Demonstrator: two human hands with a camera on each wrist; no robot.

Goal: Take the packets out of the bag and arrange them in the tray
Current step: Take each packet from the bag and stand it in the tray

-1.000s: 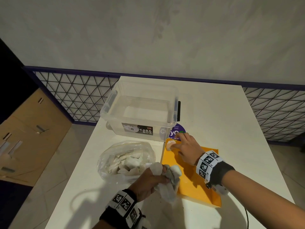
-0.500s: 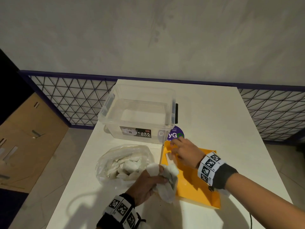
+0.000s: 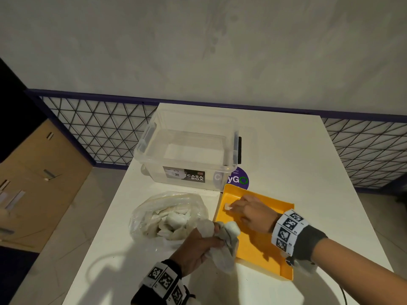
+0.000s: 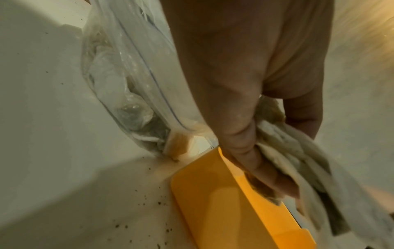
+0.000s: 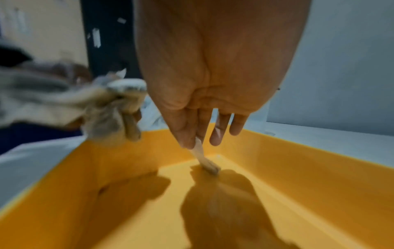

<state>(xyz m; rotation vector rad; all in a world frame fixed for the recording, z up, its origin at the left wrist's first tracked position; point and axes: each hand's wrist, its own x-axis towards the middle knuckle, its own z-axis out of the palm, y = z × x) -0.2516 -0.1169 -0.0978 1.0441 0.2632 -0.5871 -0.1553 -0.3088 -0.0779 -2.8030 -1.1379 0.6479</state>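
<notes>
- The right hand (image 3: 253, 214) pinches one packet (image 5: 204, 160) between thumb and forefinger, other fingers loose, its lower end touching the yellow tray (image 3: 259, 245) floor; a second ago that hand lay nearer the tray's far corner, so this first placing looks unfinished.
- At lower centre of the head view, the left hand (image 3: 198, 247) grips a bunch of packets (image 3: 226, 245) over the tray's near edge.
- The bag (image 3: 167, 214), left of the tray, holds many more.
- Blur hides the packet count.
</notes>
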